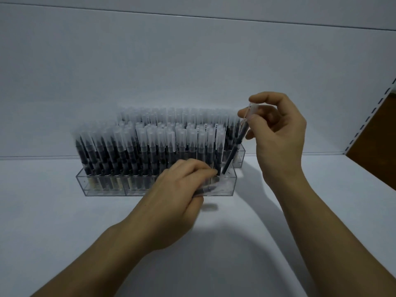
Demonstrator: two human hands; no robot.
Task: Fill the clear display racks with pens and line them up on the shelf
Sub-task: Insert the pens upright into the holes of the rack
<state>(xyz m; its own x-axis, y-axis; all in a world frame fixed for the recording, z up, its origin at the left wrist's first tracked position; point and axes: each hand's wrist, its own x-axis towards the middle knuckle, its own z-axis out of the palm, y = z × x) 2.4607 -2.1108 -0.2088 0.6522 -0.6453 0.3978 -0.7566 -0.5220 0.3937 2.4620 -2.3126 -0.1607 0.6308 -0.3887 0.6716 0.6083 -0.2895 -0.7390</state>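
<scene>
While the right hand (pixel 278 133) pinches a tilted pen (pixel 230 157) by its cap at the right end of the rack (pixel 107 186), the left hand (pixel 182 185) grips a spare pen (pixel 204 189) against the rack's front. That slant could jam the tip or topple the standing pens (pixel 150 151).

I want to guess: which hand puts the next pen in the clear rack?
Probably the right hand: it pinches a tilted pen whose lower end is at the front rack's right end.
</scene>
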